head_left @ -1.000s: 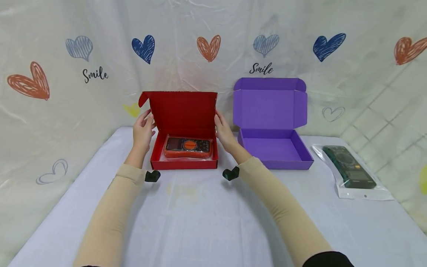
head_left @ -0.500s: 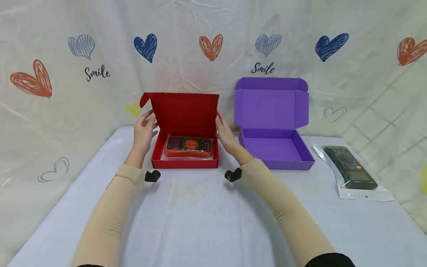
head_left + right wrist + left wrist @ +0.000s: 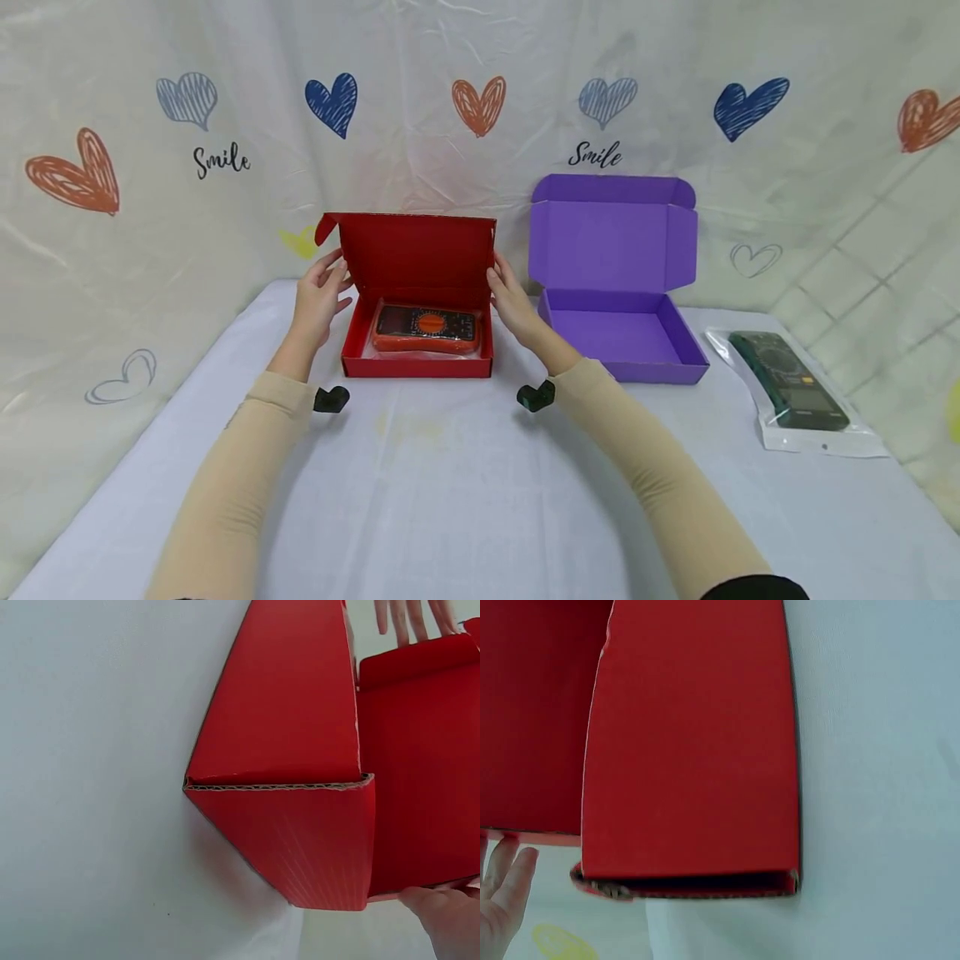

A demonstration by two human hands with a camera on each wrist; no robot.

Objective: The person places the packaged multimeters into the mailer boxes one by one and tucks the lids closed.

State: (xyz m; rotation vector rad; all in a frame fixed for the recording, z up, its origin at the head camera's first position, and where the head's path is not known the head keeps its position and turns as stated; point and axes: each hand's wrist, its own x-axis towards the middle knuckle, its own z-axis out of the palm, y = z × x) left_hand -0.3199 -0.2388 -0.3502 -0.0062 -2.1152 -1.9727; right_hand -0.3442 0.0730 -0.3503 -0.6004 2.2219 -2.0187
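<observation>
While the left hand [image 3: 315,298] is touching the raised red lid [image 3: 420,254] at nine o'clock, fingers straight, the right hand [image 3: 514,304] is pinching it at three o'clock, an orange multimeter [image 3: 425,330] lying in the red box [image 3: 417,368] at six o'clock

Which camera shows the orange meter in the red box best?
The head view, because the orange meter shows its dial plainly, lying in the red box. Neither wrist view shows any of it; each shows parts of the box instead.
</observation>
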